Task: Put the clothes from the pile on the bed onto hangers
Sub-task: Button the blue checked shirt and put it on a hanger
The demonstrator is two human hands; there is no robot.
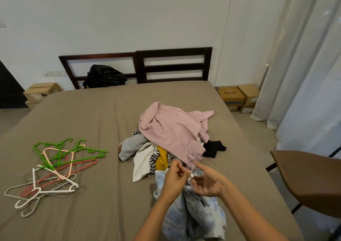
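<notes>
Here, a pale blue washed-denim garment (195,215) is lying crumpled at the near edge of the taupe-sheeted bed (92,111), both hands lifting its top edge. The left hand (174,179) is pinching the fabric beside a round white button (192,175), fingers (177,168) curled; the right hand (207,182), palm up, is gripping the other side. Just behind, a pink-topped clothes pile (171,128) is sitting; coloured plastic hangers (55,167) are lying well left.

The bed (92,111) bears hangers (72,161), a clothes pile (169,130) and a black bag (105,76).

Pale denim garment (195,216), lower end off-frame.
</notes>
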